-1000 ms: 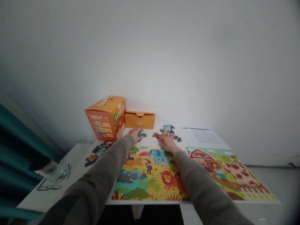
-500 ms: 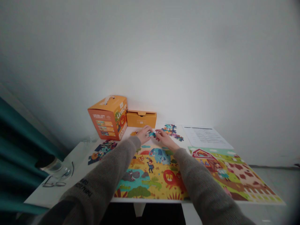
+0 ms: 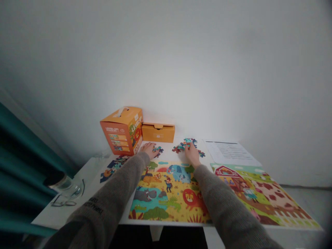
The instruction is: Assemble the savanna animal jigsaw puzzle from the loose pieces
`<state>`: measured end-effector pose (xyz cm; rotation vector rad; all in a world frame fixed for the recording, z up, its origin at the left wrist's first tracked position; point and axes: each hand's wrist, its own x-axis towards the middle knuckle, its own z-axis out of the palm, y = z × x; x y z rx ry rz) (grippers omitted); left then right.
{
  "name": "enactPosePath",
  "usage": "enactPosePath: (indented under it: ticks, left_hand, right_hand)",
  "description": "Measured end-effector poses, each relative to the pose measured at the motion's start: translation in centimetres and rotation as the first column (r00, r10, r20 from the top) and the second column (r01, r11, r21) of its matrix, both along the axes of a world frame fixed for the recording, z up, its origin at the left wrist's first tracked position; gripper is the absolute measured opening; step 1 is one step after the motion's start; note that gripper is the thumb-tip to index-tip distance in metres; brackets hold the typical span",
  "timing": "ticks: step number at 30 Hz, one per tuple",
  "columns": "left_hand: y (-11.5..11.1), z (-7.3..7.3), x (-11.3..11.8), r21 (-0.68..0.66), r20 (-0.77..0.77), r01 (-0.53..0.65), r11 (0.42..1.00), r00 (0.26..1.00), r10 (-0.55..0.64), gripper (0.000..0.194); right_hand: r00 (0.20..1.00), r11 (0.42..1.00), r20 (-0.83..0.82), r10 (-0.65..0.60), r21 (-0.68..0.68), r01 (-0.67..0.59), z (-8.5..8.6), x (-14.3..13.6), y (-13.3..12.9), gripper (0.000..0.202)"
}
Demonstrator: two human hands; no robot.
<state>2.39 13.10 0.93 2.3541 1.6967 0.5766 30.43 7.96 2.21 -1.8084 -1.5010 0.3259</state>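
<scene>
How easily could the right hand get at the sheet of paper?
Quite easily, it seems: the right hand is at the puzzle pieces just left of the sheet of paper, and only a few flat pieces appear to lie between.

Looks like ribbed, matt knit cloth at the sleeves (image 3: 114, 190), soft fabric at the curtain (image 3: 20, 148). Shows smooth printed card across the carton (image 3: 119, 133), animal puzzle (image 3: 178, 193) and loose pieces (image 3: 159, 150), paper on the text sheet (image 3: 230, 152), clear shiny glass or plastic in the jar (image 3: 69, 188).
</scene>
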Motion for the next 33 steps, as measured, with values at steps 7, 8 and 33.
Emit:
enactPosePath:
  ticks: [7,8,33]
  left_hand:
    - [0.3,0.5,1.4,-0.008,-0.061,-0.020,1.000,0.998,0.020,0.046]
    - [0.4,0.5,1.6,-0.005,-0.062,-0.021,1.000,0.998,0.020,0.039]
    - [0.1,2.5,3.1,0.120,0.240,0.129,0.984,0.958,-0.155,0.051]
  right_hand:
    - [0.994,0.997,0.092,0.066,0.022,-0.068,0.4,-2.4,-0.3,0.032]
    - [0.992,0.996,0.095,0.088,0.021,-0.090,0.4,-2.7,-0.3,0.032]
    - [0.979,0.979,0.030,0.199,-0.046,-0.198,-0.4,-3.5,1.8,0.023]
